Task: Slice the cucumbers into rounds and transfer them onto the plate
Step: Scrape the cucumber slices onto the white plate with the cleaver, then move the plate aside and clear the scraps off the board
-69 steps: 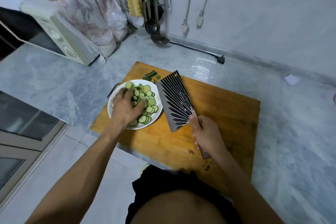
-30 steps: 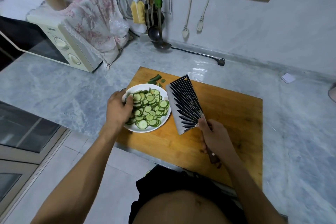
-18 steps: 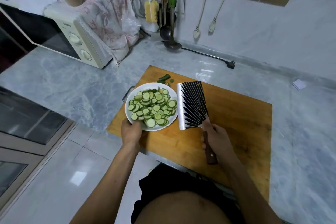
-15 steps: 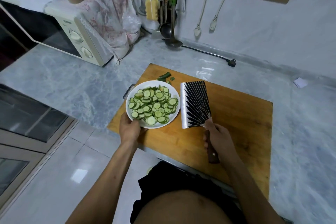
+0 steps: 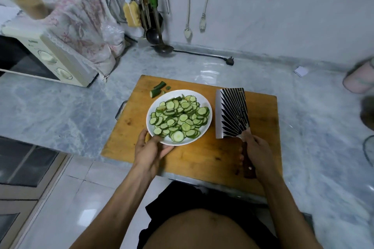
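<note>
A white plate (image 5: 202,100) heaped with cucumber rounds (image 5: 179,119) sits over the left half of a wooden cutting board (image 5: 261,119). My left hand (image 5: 150,149) grips the plate's near rim, thumb on top. My right hand (image 5: 256,150) holds the handle of a broad cleaver (image 5: 231,113) with a dark striped blade, lying flat to the right of the plate. Two cucumber end pieces (image 5: 156,90) lie on the board just beyond the plate.
The board rests on a grey marble counter (image 5: 60,107). A microwave (image 5: 46,56) under a floral cloth stands at the left. Utensils and a ladle (image 5: 155,34) hang at the back wall, with a loose plug (image 5: 229,60) nearby. A pink container (image 5: 359,78) is at the right edge.
My left hand left the slices and moved from the plate's left side to its near rim, taking hold of it. The cleaver swung from slanted to nearly straight beside the plate.
</note>
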`<state>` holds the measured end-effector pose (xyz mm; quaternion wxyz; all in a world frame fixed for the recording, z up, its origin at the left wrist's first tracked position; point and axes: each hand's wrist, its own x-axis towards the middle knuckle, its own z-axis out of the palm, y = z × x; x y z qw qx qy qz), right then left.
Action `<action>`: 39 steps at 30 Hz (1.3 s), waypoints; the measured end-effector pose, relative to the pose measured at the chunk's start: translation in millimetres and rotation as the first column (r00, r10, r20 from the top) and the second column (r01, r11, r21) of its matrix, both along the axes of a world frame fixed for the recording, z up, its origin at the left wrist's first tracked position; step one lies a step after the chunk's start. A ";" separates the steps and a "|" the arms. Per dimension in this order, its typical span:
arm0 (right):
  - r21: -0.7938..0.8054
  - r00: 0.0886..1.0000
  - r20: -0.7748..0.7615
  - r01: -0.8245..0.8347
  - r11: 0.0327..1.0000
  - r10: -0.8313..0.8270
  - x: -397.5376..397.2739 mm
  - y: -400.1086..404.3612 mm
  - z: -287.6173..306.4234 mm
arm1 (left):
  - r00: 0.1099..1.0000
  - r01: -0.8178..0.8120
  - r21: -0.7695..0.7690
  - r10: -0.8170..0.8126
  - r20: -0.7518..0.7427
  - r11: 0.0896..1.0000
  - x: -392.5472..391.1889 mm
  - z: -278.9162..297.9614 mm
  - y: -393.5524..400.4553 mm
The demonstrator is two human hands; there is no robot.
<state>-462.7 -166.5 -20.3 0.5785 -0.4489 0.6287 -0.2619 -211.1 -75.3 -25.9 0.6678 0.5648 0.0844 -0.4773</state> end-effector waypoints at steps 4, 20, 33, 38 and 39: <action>-0.030 0.997 -0.041 0.062 0.998 -0.063 -30.0 -0.2 -8.9 | 0.994 0.102 -0.031 -0.103 -0.041 0.994 -14.7 5.4 -37.3; 0.054 0.978 -0.191 -0.078 0.995 0.087 -87.3 -34.3 -30.8 | 0.806 0.579 0.061 -0.582 0.106 0.813 -95.3 18.5 -265.9; 0.206 0.782 -0.503 -0.304 0.930 0.367 -91.7 -65.5 -14.6 | 0.771 0.597 0.110 -0.606 0.195 0.795 -141.0 -9.2 -342.3; 0.272 0.748 -0.525 -0.306 0.913 0.407 -90.7 -75.1 -11.0 | 0.763 0.604 0.142 -0.621 0.181 0.784 -140.0 -23.4 -352.1; 0.271 0.741 -0.531 -0.311 0.911 0.411 -90.4 -75.7 -9.5 | 0.752 0.600 0.183 -0.627 0.204 0.779 -139.5 -24.2 -351.6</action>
